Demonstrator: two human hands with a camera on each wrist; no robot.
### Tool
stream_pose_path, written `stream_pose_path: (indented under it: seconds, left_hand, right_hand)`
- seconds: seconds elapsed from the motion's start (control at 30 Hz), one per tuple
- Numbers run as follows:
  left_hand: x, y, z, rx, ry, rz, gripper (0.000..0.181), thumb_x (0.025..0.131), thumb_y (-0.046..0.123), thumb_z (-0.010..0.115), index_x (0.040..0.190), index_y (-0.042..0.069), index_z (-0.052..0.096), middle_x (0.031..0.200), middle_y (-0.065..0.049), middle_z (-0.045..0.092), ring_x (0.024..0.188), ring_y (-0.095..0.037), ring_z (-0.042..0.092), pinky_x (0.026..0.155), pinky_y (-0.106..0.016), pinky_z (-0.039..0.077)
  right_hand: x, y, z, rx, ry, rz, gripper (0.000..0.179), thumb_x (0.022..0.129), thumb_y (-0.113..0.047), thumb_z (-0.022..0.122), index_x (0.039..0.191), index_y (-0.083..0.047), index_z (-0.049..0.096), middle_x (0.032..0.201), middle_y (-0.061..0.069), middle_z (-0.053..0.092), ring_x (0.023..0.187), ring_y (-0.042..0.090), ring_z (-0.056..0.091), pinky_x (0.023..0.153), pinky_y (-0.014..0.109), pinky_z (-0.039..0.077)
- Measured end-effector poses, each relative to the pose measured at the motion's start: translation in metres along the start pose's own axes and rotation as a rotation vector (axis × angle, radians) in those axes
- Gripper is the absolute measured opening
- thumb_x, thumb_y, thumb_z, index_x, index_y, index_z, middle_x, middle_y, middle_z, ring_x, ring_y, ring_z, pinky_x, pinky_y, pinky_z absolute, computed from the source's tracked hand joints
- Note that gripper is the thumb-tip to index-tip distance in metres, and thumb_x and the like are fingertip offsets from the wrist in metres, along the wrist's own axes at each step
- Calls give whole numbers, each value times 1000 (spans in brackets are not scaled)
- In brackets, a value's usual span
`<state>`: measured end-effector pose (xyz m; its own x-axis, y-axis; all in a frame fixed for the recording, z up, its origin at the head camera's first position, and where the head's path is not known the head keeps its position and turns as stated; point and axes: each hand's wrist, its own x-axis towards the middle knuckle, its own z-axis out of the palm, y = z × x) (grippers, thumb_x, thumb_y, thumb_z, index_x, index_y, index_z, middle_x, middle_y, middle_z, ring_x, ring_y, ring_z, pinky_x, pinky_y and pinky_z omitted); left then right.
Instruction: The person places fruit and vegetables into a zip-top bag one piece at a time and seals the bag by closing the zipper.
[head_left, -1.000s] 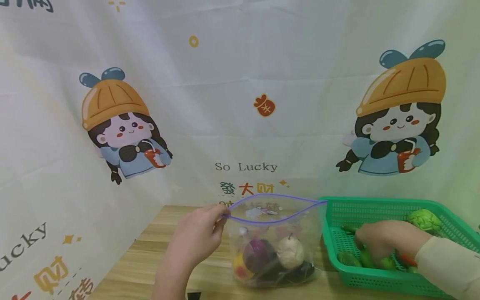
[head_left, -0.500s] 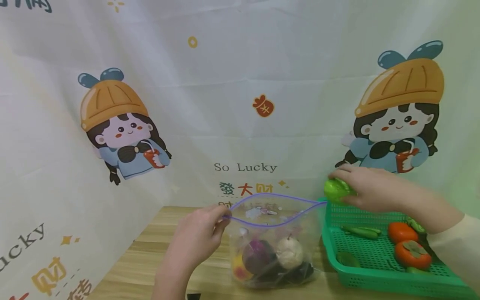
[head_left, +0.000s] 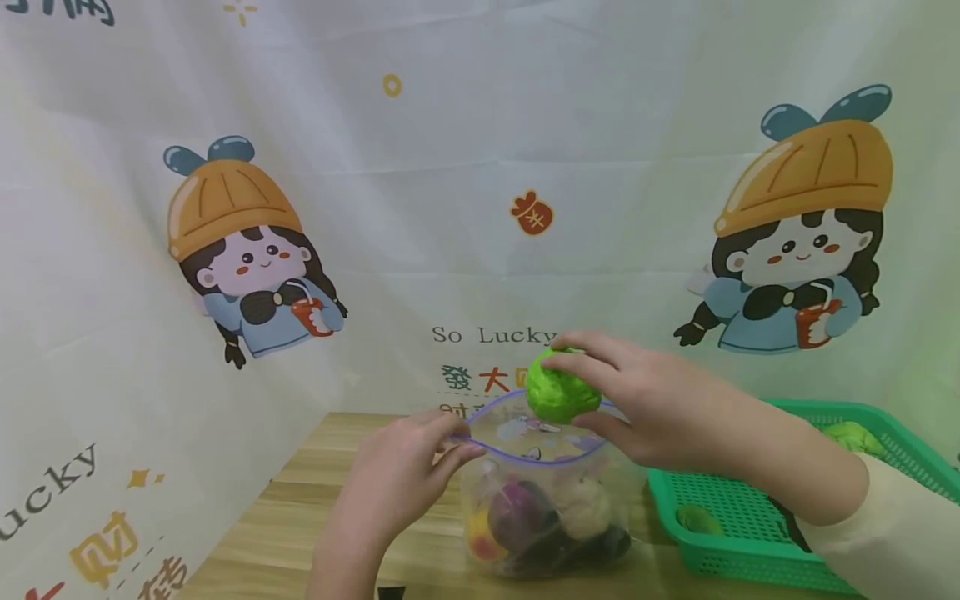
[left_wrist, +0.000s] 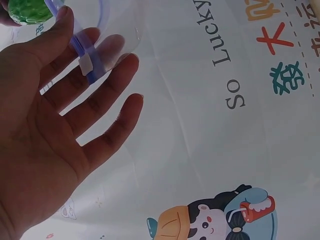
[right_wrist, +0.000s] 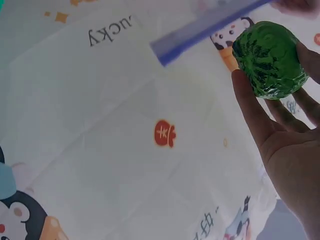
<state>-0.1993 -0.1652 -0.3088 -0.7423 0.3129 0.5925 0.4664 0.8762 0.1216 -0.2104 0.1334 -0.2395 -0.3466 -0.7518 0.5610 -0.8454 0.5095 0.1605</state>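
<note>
Thumb and fingertips of the left hand [head_left: 405, 462] pinch the left corner of a clear zip bag [head_left: 517, 457] at its purple rim, the other fingers loosely spread in the left wrist view. The film looks thin and limp, so the stiffer zip strip seems the best place to hold; the wall below would likely crumple. Inside the bag, a yellow-and-red fruit [head_left: 483, 546], a purple ball-shaped item [head_left: 517, 512], dark glossy pieces [head_left: 551, 550] and a pale round vegetable [head_left: 587, 508] sit low, probably weighting the base enough to steady it. Above the open mouth is a bright green, cabbage-like ball [head_left: 561, 400]; whether it touches the rim is hard to tell. Its shine and moulded leaves suggest a light, firm, smooth model, hardly fragile but apt to slip from a careless pinch. The right hand [head_left: 637, 396] holds it well for that, fingers over the top and thumb low on the near side, a grip about as wide as the ball. Farther right, a green basket [head_left: 750, 571] holds a dark green oval item [head_left: 699, 519] and a leafy green one [head_left: 853, 439].
</note>
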Motion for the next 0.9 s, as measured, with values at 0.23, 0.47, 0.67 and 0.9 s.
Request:
stream_pose_path:
  seconds: [0.23,0.47,0.67,0.9]
  left_hand:
    - [1,1,0,5,23,49,16,93,39,81,94,23,75,89,12,76,77,-9,71,67,-26,56]
    - [1,1,-1,11,78,119,15,91,35,83,90,23,75,86,13,74,73,-4,66,65,-25,55]
    - [0,1,-1,21,109,160,12,91,29,84,89,22,75,83,13,73,70,-3,63,64,-25,54]
    - [-1,-1,2,12,110,185,8,92,21,83,90,20,76,82,12,73,71,-3,63,65,-25,55]
  right_hand:
    - [3,-3,17,-5,-85,11,58,92,-21,85,144,-11,61,150,7,59,122,23,71,91,34,65]
    - [-2,-2,24,-2,-147,-4,47,101,-21,74,145,-14,60,145,5,63,128,27,69,87,38,66]
    - [-6,0,23,-15,-125,-37,40,104,-18,68,143,-17,63,135,0,67,108,16,74,79,32,65]
    - [-12,11,17,-72,-32,-13,35,100,-11,71,135,-14,68,128,1,71,98,14,76,76,30,65]
